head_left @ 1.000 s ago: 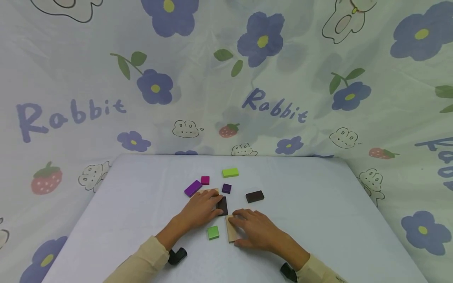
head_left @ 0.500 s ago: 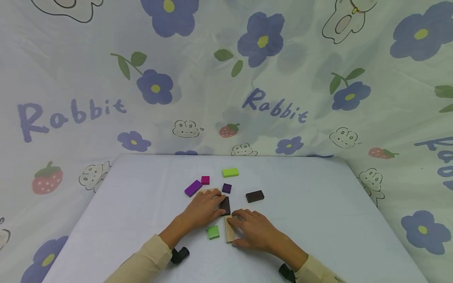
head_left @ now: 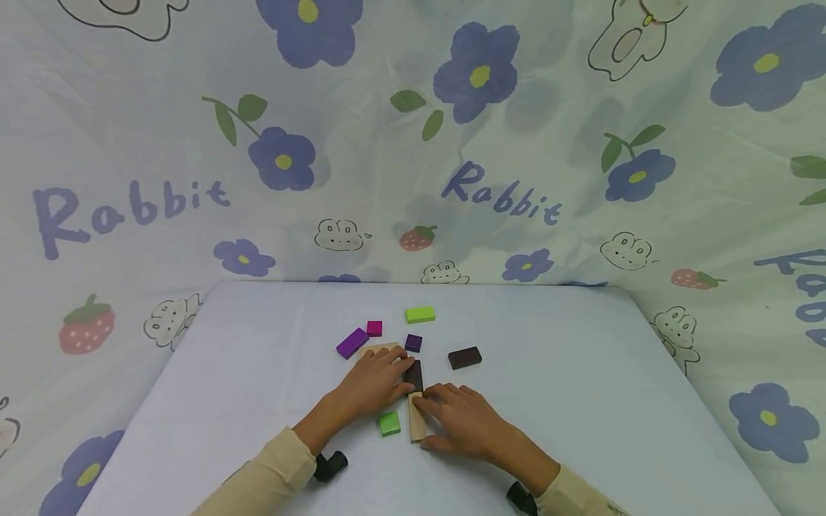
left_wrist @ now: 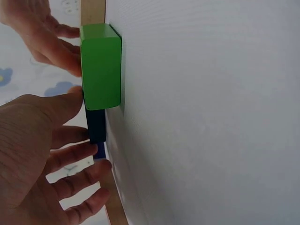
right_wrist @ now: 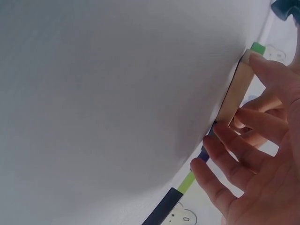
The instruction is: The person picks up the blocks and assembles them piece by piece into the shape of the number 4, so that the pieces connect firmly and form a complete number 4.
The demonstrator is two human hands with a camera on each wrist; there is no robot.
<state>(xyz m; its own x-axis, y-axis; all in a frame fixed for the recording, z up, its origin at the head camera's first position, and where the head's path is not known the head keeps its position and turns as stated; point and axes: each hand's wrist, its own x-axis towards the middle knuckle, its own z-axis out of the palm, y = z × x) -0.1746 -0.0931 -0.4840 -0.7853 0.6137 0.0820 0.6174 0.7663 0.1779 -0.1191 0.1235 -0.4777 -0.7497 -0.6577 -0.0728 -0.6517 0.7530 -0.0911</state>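
Note:
In the head view, my left hand (head_left: 369, 383) pinches a dark brown block (head_left: 416, 375) between thumb and index finger. My right hand (head_left: 470, 424) holds a pale wooden block (head_left: 416, 423) by its ends; the right wrist view shows the thumb at the wooden block's near end (right_wrist: 238, 86). The two blocks lie flat, end to end, in a nearly straight line on the white table. A green block (head_left: 388, 423) sits just left of the wooden one and partly hides the dark block (left_wrist: 96, 124) in the left wrist view.
Beyond the left hand lie another pale wooden block (head_left: 381, 349), partly covered, a purple block (head_left: 352, 343), a magenta block (head_left: 374, 328) and a dark violet block (head_left: 414, 342). Farther back is a lime block (head_left: 420, 314). Another dark brown block (head_left: 464, 357) lies to the right.
The dark brown block has slid right with my left hand. The wooden block has shifted slightly left with my right hand, so their ends now line up. Other blocks have stayed put.

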